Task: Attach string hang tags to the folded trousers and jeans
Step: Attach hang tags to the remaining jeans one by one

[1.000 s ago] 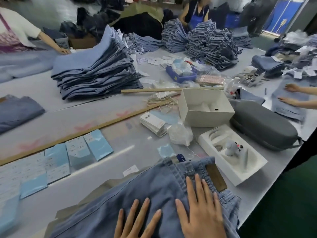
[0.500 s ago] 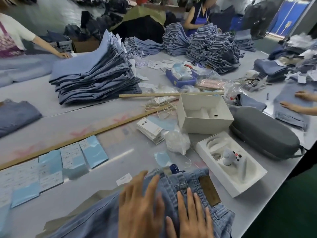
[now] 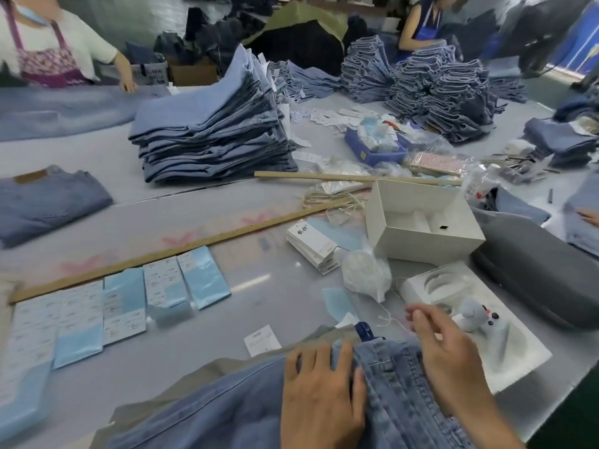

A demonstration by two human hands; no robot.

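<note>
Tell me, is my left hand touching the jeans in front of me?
Touching. The head view shows the left hand lying on the jeans, its fingers curled over the bunched denim at the waistband, no gap.

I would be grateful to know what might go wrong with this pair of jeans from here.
1. The thin white string trails loose beside the right hand; it could snag or slip away.
2. The left hand bunches the jeans at the waistband, so the fold may come undone.
3. The open white tray sits close by the right hand, so a quick pull might knock it.
</note>
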